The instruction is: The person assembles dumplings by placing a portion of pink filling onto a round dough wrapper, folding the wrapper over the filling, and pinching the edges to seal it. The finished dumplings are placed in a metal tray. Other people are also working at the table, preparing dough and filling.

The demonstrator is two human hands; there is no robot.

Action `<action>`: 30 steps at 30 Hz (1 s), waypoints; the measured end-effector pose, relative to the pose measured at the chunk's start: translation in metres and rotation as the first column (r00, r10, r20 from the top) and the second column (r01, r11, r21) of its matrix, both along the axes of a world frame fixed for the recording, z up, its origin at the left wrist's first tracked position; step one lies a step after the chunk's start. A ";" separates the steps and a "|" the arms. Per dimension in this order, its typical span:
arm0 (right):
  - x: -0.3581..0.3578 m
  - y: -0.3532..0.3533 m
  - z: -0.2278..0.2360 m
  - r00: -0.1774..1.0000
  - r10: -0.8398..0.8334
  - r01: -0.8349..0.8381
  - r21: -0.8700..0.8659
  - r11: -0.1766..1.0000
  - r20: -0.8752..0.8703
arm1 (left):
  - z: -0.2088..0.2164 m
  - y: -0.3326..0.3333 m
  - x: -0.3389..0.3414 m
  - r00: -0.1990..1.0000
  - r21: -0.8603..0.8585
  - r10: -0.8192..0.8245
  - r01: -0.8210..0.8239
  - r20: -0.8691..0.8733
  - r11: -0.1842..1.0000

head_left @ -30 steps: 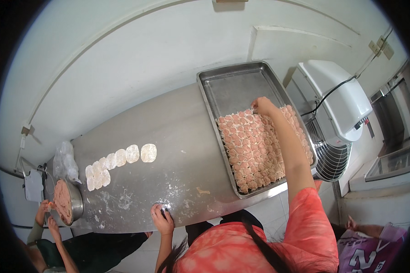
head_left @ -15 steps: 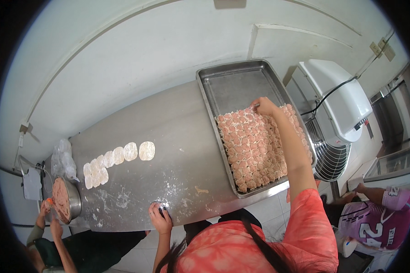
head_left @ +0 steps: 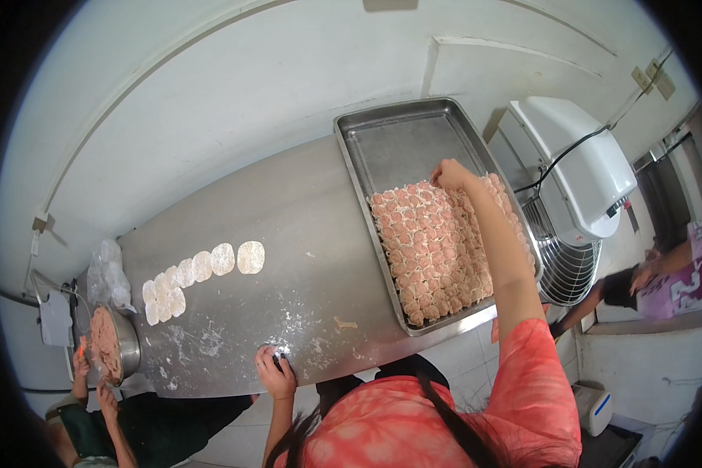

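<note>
A deep metal tray (head_left: 402, 140) lies slanted on the steel table, its near part filled with tight rows of small open-topped meat dumplings (head_left: 425, 257). My right hand (head_left: 451, 175) is over the far edge of these rows, fingers pinched and pointing down; whatever is in the fingertips is hidden. At the table's near edge rests my left hand (head_left: 275, 374), fingers curled, with something small and dark at them that I cannot make out. Flat, round, floured dough wrappers (head_left: 202, 266) lie overlapping in a short line on the left of the table, one (head_left: 250, 257) slightly apart.
Flour is scattered on the table (head_left: 288, 203). At the left end stand a metal bowl (head_left: 127, 343) of pink minced filling and a plastic bag (head_left: 109, 277). A co-worker's hands (head_left: 108, 402) are beside the bowl. A white mixer (head_left: 577, 171) stands right of the tray; another person is beyond.
My right hand has shifted slightly up at the edge of the dumpling rows. My left hand stays put. The co-worker's hands have moved by the bowl, and the person at right has moved up and away.
</note>
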State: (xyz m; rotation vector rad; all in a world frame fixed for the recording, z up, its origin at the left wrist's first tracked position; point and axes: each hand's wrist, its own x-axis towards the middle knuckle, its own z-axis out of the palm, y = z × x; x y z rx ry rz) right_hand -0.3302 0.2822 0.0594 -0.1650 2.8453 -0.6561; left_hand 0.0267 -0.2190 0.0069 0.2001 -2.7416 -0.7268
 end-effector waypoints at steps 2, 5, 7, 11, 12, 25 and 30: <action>0.000 -0.001 0.002 0.997 -0.026 0.028 0.029 0.999 -0.070 | 0.000 0.000 0.000 1.000 -0.007 0.000 0.000 -0.001 1.000; 0.001 -0.006 0.007 0.992 -0.121 0.117 -0.123 0.986 -0.030 | -0.003 -0.001 0.001 1.000 -0.013 -0.007 0.007 -0.005 1.000; -0.006 -0.006 0.000 0.998 -0.066 0.066 -0.028 0.997 0.005 | -0.003 -0.001 0.000 1.000 -0.012 -0.009 0.009 -0.010 1.000; -0.010 -0.011 -0.007 1.000 -0.012 0.013 0.159 0.987 -0.008 | -0.001 -0.002 0.001 1.000 -0.008 -0.010 0.010 -0.001 1.000; -0.010 -0.012 -0.006 1.000 -0.011 0.011 0.143 0.990 -0.003 | -0.001 -0.002 0.001 1.000 -0.009 -0.008 0.008 0.002 1.000; -0.003 -0.023 -0.005 0.996 0.005 -0.001 -0.042 0.999 0.091 | -0.001 -0.001 0.001 1.000 0.003 -0.013 0.013 0.012 1.000; -0.003 -0.035 0.004 0.999 0.046 -0.046 -0.025 0.999 -0.016 | 0.000 -0.001 0.001 1.000 -0.026 -0.011 0.011 0.006 1.000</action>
